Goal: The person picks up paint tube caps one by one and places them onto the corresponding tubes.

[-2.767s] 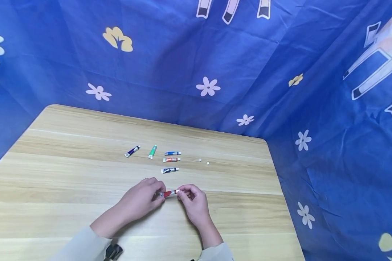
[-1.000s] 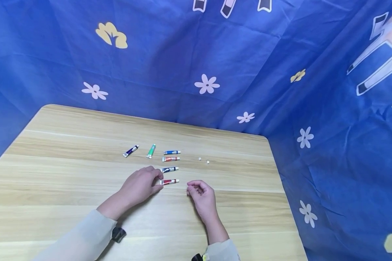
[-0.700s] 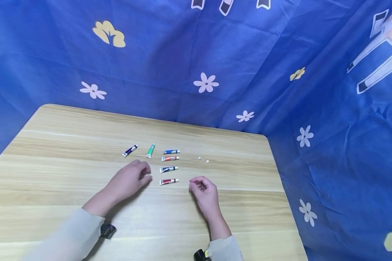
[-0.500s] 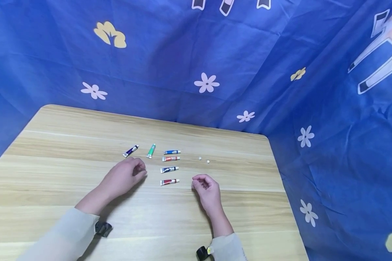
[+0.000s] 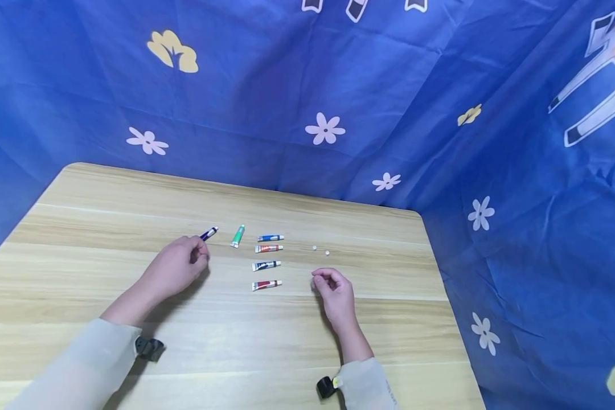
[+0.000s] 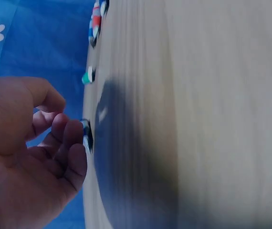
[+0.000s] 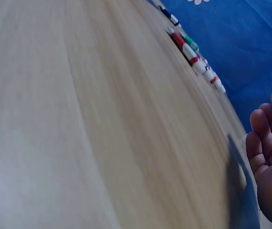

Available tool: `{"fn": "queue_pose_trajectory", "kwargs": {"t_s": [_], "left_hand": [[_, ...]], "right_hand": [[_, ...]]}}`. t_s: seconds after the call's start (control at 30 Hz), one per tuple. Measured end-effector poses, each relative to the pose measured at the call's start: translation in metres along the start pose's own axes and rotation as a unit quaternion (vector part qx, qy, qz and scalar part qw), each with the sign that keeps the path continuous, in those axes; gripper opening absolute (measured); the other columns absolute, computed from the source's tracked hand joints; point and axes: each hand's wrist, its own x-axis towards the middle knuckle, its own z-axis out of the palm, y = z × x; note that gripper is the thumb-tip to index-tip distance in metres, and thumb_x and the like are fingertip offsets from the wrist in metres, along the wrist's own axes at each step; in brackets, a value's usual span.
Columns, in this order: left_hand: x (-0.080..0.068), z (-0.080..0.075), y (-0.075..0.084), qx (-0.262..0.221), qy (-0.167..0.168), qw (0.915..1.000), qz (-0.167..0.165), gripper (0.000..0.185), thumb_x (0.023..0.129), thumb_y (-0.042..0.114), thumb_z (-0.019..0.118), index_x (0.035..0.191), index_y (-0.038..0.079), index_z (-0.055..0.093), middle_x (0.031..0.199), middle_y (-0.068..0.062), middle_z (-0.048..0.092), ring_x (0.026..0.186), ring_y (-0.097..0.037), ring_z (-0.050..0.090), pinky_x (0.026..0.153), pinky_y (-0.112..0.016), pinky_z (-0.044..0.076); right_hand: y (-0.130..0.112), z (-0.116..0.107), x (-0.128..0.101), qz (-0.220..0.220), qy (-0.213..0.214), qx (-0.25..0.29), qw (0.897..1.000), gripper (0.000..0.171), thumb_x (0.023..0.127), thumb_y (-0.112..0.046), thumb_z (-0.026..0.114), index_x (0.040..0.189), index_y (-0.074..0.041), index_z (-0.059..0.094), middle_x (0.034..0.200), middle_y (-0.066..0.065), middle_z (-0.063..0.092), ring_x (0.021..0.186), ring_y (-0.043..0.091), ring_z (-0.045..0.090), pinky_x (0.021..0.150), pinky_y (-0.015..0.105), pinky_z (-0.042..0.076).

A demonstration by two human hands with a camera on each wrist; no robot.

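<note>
Several small paint tubes lie on a wooden table [image 5: 107, 199]. My left hand [image 5: 197, 249] reaches to the purple tube [image 5: 209, 232], the leftmost one. Its curled fingertips [image 6: 74, 136] touch that tube's near end [image 6: 86, 136], with the thumb held apart. To the right lie a green tube [image 5: 238, 236], a blue tube [image 5: 270, 237], an orange-red tube [image 5: 269, 248], a dark navy tube [image 5: 266, 265] and a red tube [image 5: 266, 285]. My right hand [image 5: 322, 279] rests on the table right of the red tube, fingers [image 7: 262, 131] loosely curled, holding nothing visible.
Two tiny white caps [image 5: 314, 248] [image 5: 327, 252] lie just beyond my right hand. Blue cloth with flower prints [image 5: 325, 130] hangs close behind the table and along its right side. The table's rounded far right corner [image 5: 415, 219] is near the cloth.
The red tube was held in both hands, then laid down below the navy one. My left hand moved left and away to the purple tube. My right hand drifted slightly right.
</note>
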Motion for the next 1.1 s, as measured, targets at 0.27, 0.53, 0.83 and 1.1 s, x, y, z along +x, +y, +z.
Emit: {"fn": "queue_pose_trajectory", "kwargs": {"t_s": [0.27,0.53,0.83,1.1], "left_hand": [[0.006,-0.006,-0.019,-0.007,0.001,0.9999,-0.009,0.004,0.100,0.010,0.065,0.096,0.008,0.065,0.084,-0.005,0.058,0.078,-0.021,0.052,0.069,-0.033,0.040],[0.009,-0.006,-0.025,-0.011,0.011,0.9998,-0.012,0.004,0.100,0.009,0.066,0.096,0.008,0.065,0.085,-0.006,0.061,0.079,-0.021,0.053,0.070,-0.035,0.042],[0.016,-0.005,-0.032,-0.012,0.034,0.9987,-0.036,0.009,0.101,0.012,0.063,0.100,0.003,0.065,0.092,-0.013,0.064,0.086,-0.029,0.058,0.075,-0.040,0.044],[0.024,-0.007,-0.031,-0.013,0.025,0.9978,-0.059,0.016,0.104,0.019,0.064,0.102,0.003,0.065,0.093,-0.013,0.064,0.086,-0.029,0.059,0.075,-0.038,0.043]], "right_hand": [[0.015,-0.016,0.014,-0.008,0.057,-0.043,0.997,0.009,0.098,0.001,0.073,0.106,0.005,0.077,0.108,0.020,0.070,0.087,0.004,0.060,0.080,0.015,0.050],[0.016,-0.033,0.024,0.017,0.087,-0.048,0.995,0.012,0.100,0.000,0.071,0.109,0.007,0.075,0.097,-0.001,0.069,0.083,0.004,0.060,0.077,0.016,0.048],[0.017,-0.043,0.044,0.020,0.091,-0.074,0.993,0.012,0.101,-0.002,0.069,0.110,0.004,0.075,0.100,0.004,0.072,0.086,0.005,0.060,0.077,0.017,0.048],[0.016,-0.046,0.058,0.030,0.074,-0.087,0.993,0.013,0.103,-0.004,0.068,0.112,0.001,0.076,0.105,0.003,0.071,0.091,0.008,0.059,0.080,0.017,0.049]]}}
